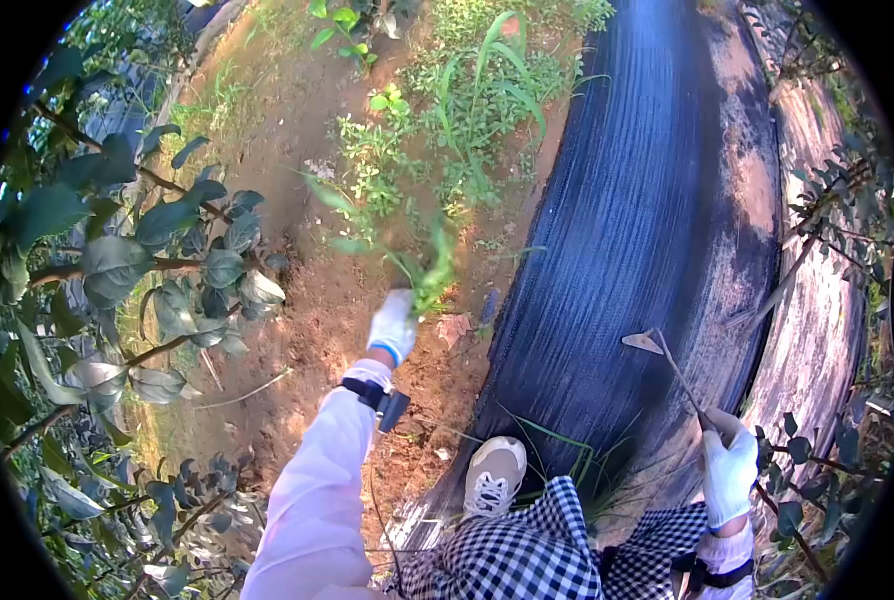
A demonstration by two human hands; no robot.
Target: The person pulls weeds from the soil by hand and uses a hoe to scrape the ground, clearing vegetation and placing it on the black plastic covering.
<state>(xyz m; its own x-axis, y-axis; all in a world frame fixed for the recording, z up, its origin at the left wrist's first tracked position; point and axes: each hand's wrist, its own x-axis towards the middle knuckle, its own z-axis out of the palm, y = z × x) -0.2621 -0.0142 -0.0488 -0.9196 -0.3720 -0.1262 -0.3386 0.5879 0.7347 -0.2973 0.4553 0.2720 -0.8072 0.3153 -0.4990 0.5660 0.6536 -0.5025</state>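
Observation:
My left hand (394, 322), in a white glove with a blue cuff edge, is closed on a tuft of green weeds (433, 272) above the bare soil. The leaves of the tuft are smeared by motion. On the right, my gloved right hand (729, 470) grips the handle of a small hand hoe (669, 368). Its thin shaft runs up and left to a pale triangular blade (643, 343), which is over the black ground sheet (617, 220). The gloves hide most of my finger detail.
Low weeds (387, 150) and taller grass (487, 70) grow ahead on the soil strip. Leafy branches (117, 265) reach in from the left, and more branches (817, 215) stand at the right. My shoe (495, 475) rests by the sheet's edge, beside checked cloth (517, 550).

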